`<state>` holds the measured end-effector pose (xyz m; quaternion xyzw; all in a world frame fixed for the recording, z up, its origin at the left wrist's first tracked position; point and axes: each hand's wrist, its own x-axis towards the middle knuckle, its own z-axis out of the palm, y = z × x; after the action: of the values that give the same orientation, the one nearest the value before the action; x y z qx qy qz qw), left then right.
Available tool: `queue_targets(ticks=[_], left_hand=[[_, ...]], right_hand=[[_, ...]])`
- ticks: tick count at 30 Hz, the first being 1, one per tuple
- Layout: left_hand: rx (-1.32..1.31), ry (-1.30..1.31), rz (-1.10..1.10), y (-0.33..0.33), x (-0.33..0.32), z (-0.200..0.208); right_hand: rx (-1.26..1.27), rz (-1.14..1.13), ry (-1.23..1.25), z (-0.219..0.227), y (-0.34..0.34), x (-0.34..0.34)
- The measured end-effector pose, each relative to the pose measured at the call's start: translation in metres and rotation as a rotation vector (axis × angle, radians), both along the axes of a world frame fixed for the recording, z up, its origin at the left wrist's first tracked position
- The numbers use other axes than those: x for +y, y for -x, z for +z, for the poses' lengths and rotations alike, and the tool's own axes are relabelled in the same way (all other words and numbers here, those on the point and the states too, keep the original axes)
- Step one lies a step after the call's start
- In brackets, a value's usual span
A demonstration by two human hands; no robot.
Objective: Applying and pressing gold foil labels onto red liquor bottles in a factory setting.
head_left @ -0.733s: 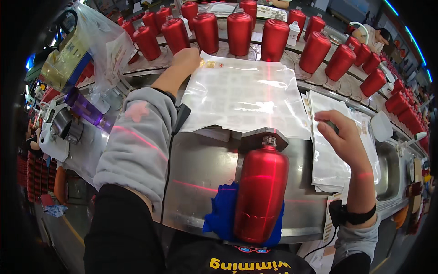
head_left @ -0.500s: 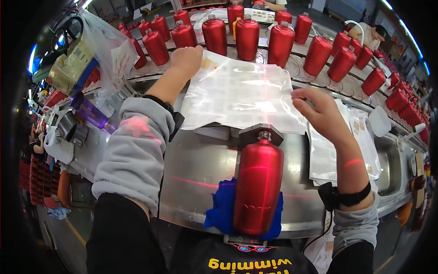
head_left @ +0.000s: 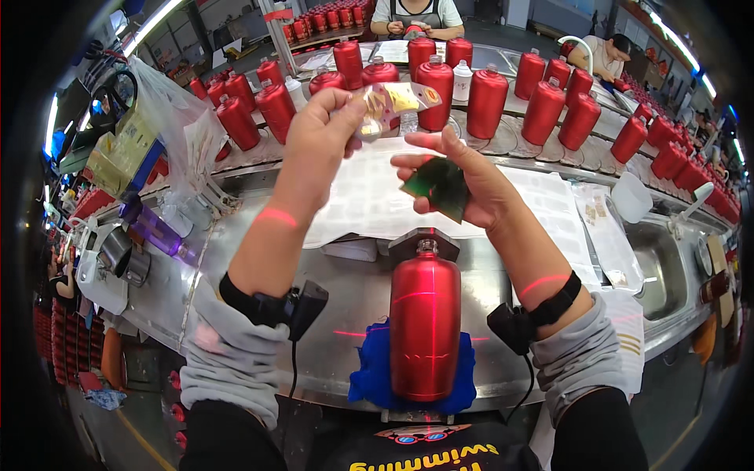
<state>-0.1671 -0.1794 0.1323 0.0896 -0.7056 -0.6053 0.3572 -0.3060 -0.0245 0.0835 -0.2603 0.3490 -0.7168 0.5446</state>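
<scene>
Raised over the white sheets, my left hand (head_left: 318,145) pinches a clear film decal (head_left: 397,102) with gold printing. My right hand (head_left: 475,180), just right of it, is curled around a flat, dark green translucent piece (head_left: 440,187) with its fingertips partly raised. Below both hands a red bottle (head_left: 426,330) lies neck away from me on a blue cloth (head_left: 369,369), its neck against a dark metal rest (head_left: 397,250). Red laser lines cross the bottle. Pale printed sheets (head_left: 353,196) lie flat beyond it.
Several red bottles (head_left: 487,102) stand along a curved conveyor at the back. A plastic bag (head_left: 169,102) hangs at left above a purple bottle (head_left: 149,224). At right is a sink (head_left: 660,259). Two people sit across the line.
My left hand has left the sheets' far left corner and now holds the decal. My right hand has moved inward from the sheets' right edge, with the green piece showing in it.
</scene>
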Motion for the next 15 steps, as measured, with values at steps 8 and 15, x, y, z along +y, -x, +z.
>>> queue_targets(ticks=[8,15], left_hand=[[-0.189,-0.024,0.007,-0.030,0.008,-0.045],[-0.378,0.153,0.059,-0.090,0.042,-0.066]], right_hand=[[0.637,-0.309,-0.172,0.004,0.019,-0.028],[2.222,-0.292,-0.634,-0.081,0.086,-0.076]])
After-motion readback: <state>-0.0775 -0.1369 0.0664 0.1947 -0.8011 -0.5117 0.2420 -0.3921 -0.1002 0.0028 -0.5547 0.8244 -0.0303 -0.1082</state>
